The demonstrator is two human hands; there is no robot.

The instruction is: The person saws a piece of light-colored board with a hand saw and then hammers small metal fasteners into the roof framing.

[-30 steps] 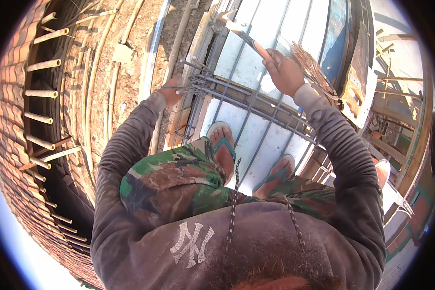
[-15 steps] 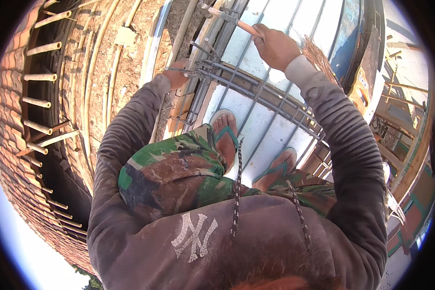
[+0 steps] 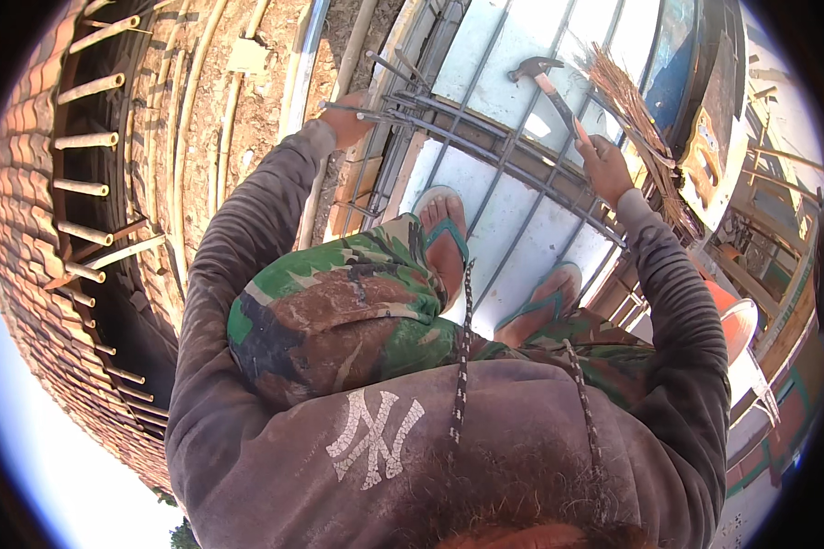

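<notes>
My right hand [image 3: 604, 169] is wrapped round the handle of a hammer [image 3: 536, 69], its metal head held over the grid of steel rebar [image 3: 504, 151] that lies across pale white panels [image 3: 462, 188]. My left hand [image 3: 346, 123] is at the protruding rebar ends [image 3: 384, 105] along the timber edge, its fingers closed on a bar and partly hidden. A bundle of thin twigs [image 3: 632, 110] lies just beyond my right hand. My feet in teal flip-flops [image 3: 444, 233] rest on the panels under the bars.
On the left are a tiled roof edge [image 3: 27, 183] with projecting bamboo poles [image 3: 87, 137] and a rough ledge with long poles [image 3: 188, 110]. At the right are a blue sheet [image 3: 659, 69], torn boards [image 3: 705, 156], timber framing [image 3: 764, 256] and an orange rounded object [image 3: 723, 325].
My right hand and the hammer have moved down and to the right, away from the bar ends. My left hand sits slightly higher and further right in the picture, still at the rebar.
</notes>
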